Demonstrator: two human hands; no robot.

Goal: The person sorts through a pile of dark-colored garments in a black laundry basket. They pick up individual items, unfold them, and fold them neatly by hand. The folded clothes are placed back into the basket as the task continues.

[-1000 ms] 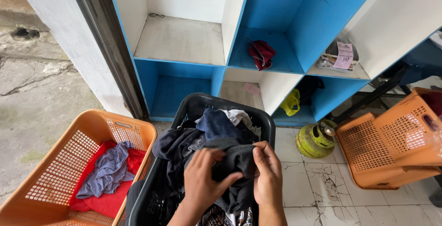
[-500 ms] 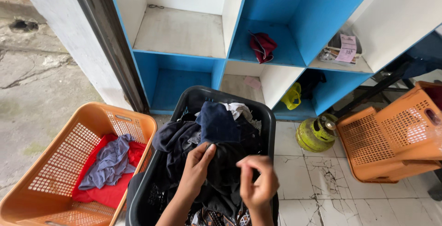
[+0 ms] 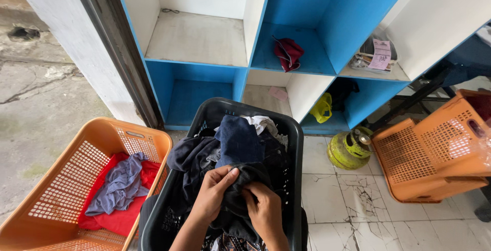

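A black laundry basket (image 3: 294, 128) full of dark clothes stands in front of me. Both hands are over its near half. My left hand (image 3: 214, 192) pinches a black garment (image 3: 240, 187) from the left, thumb on top. My right hand (image 3: 265, 211) grips the same black garment from the right and below. A navy blue cloth (image 3: 237, 141) lies just beyond my hands, with a bit of white cloth (image 3: 262, 123) behind it.
An orange basket (image 3: 56, 179) at the left holds a red cloth and a grey-blue cloth (image 3: 118, 183). Blue and white cubby shelves (image 3: 255, 41) stand behind. A small green gas cylinder (image 3: 348, 150) and overturned orange baskets (image 3: 442, 148) sit at the right on cracked white tiles.
My hands have come together on the black garment near the basket's front; half a second ago they were apart, the left deeper in the pile. The view has tilted slightly.
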